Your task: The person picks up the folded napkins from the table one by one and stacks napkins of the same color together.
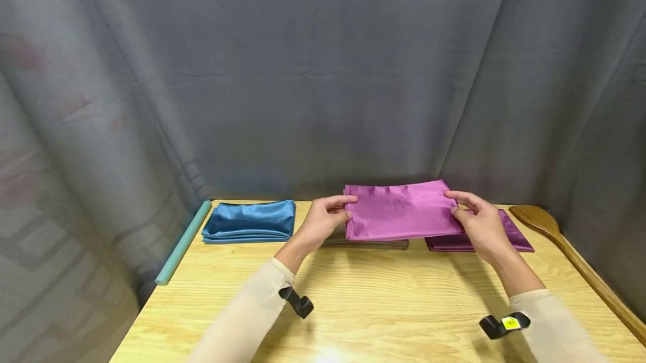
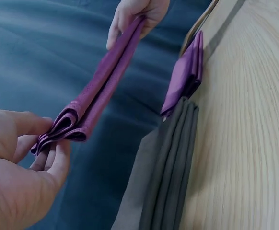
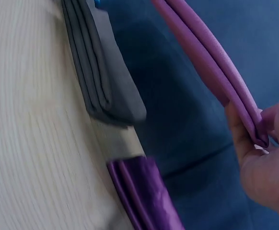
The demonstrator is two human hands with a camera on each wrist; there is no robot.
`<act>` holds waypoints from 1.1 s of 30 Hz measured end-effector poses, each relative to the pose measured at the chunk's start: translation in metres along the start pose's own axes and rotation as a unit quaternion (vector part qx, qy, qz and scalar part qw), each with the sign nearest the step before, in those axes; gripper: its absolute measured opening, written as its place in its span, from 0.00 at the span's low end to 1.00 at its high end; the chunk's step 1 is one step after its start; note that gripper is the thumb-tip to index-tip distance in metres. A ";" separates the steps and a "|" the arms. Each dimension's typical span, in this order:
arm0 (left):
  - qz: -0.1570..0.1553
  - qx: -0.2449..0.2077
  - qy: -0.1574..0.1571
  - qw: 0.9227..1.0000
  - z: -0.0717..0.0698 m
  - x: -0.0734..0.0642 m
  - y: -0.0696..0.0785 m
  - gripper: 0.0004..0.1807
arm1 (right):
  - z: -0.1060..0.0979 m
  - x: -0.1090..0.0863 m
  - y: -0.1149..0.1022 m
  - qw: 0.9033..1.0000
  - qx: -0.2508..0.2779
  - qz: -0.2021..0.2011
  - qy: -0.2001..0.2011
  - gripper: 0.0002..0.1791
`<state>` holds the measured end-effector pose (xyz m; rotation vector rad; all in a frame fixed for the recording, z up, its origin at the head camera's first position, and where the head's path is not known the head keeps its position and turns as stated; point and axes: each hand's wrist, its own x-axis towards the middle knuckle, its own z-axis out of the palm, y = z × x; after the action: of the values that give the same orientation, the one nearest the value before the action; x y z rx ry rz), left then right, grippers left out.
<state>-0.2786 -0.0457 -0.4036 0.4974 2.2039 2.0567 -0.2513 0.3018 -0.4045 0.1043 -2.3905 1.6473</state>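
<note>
A folded pink-purple satin cloth [image 1: 398, 211] is held up above the table between both hands. My left hand [image 1: 323, 220] pinches its left edge, thumb in front and fingers behind; in the left wrist view the stacked folds show between thumb and fingers. At the opposite edge my right hand [image 1: 479, 225] pinches the cloth the same way. Below it lies a folded grey-brown cloth [image 2: 151, 177], mostly covered in the head view. Further right a folded dark purple cloth [image 1: 510, 234] rests on the table, partly behind the right hand.
A folded blue satin cloth [image 1: 249, 221] lies at the back left of the wooden table [image 1: 393, 307]. Left of it is a pale green rod [image 1: 183, 244] along the edge. A long wooden spoon [image 1: 580, 256] lies along the right edge. Grey curtain [image 1: 323, 71] hangs right behind.
</note>
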 end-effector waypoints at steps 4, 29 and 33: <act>-0.009 -0.018 0.007 1.000 0.024 0.015 -0.002 0.24 | -0.017 0.004 0.009 1.000 -0.015 0.016 0.019 0.19; -0.104 -0.010 -0.008 0.994 0.144 0.057 -0.015 0.34 | -0.105 0.020 0.081 0.991 -0.103 0.082 -0.003 0.28; -0.118 0.000 0.003 0.993 0.159 0.059 -0.015 0.34 | -0.116 0.019 0.093 0.995 -0.056 0.087 0.003 0.27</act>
<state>-0.2928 0.1225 -0.4240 0.2163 2.1479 1.9378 -0.2700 0.4449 -0.4453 -0.1313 -2.5439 1.5764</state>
